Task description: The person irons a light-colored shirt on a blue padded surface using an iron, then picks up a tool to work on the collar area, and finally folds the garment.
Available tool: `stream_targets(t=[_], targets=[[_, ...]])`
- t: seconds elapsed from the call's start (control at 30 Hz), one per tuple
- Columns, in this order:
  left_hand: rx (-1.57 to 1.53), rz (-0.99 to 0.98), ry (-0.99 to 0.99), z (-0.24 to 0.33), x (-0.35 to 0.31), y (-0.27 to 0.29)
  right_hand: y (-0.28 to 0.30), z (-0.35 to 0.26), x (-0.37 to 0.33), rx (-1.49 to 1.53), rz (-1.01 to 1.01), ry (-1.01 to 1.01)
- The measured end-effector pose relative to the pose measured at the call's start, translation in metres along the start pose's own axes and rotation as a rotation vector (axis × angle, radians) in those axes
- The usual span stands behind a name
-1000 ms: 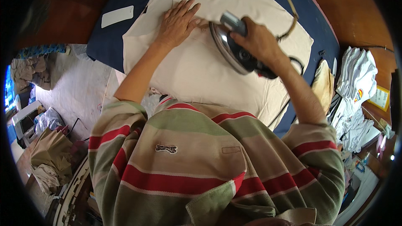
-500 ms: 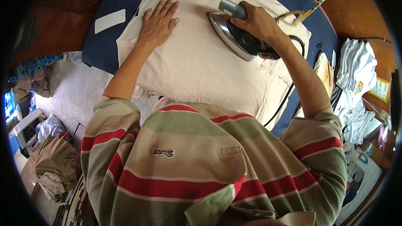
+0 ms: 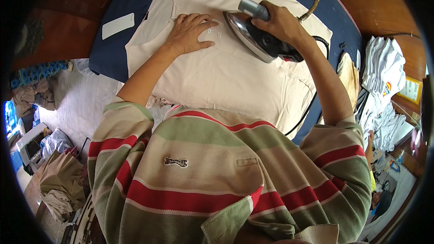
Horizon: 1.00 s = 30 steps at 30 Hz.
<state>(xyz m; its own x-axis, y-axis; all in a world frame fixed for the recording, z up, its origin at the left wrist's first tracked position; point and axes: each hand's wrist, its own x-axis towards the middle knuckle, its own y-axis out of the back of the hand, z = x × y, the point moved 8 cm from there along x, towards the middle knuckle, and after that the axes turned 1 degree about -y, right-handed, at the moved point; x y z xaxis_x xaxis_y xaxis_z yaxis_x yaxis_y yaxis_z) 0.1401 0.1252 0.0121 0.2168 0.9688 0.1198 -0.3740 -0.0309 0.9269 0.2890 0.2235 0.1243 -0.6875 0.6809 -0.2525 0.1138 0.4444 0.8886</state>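
Left hand lies palm down on a cream garment, fingers loosely together, thumb spread wide, two small white buttons just beside them. Right hand wraps round the grey handle of an iron, over the garment's right half; cannot tell whether its plate touches. Dark blue cloth lies underneath, white card on it at left. Farther right, white shirts hang bunched.

A garment and card lie on navy cloth.
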Motion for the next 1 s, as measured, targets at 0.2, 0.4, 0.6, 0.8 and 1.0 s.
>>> stream_targets(t=[0.2, 0.4, 0.6, 0.8, 1.0], targets=[[0.017, -0.046, 0.01, 0.001, 0.003, 0.0, -0.024, -0.003, -0.027, -0.029, -0.103, 0.061], [-0.003, 0.016, -0.041, -0.002, -0.003, 0.003, -0.006, 0.018, -0.004, 0.049, 0.017, -0.064], [0.233, 0.038, 0.061, -0.05, -0.027, 0.01, -0.031, -0.001, -0.041, -0.001, -0.069, 0.019], [0.301, -0.117, 0.093, -0.051, -0.022, 0.01, 0.005, 0.055, -0.031, 0.019, 0.061, -0.031], [0.388, -0.128, 0.104, -0.062, -0.028, 0.004, 0.027, 0.106, -0.084, 0.004, 0.074, -0.053]])
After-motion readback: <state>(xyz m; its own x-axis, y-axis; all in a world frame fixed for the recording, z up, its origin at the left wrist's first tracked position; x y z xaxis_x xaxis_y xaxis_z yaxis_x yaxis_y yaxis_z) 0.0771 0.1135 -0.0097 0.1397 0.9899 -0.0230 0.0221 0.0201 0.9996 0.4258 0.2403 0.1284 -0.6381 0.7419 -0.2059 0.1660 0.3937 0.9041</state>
